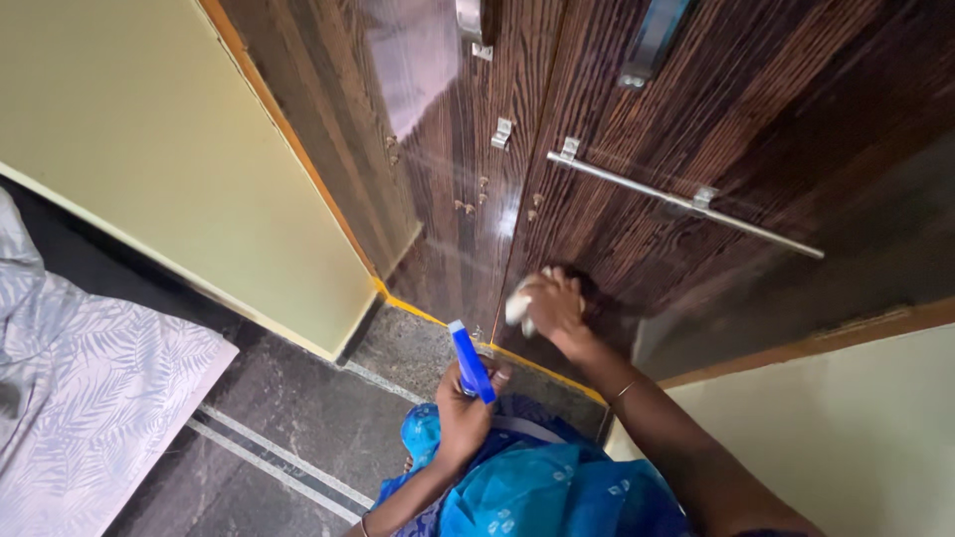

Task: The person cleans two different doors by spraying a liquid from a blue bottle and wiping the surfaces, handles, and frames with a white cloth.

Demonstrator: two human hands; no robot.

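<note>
Nearest to me, the person's left hand [460,413] had its fingers wrapped tight round a blue spray bottle [472,361], held upright just in front of the dark wooden wardrobe door [637,249]. Beyond it, the right hand [553,306] had its fingers clamped on a white cloth [519,302], pressed flat against the lower part of that door, below its long metal handle [684,202]. Well left of the door lay a bed [90,398] with a leaf-patterned sheet, on the stone floor [288,418].

The white cloth [519,301] is mostly hidden under the right hand [553,306] (its grip unclear).
</note>
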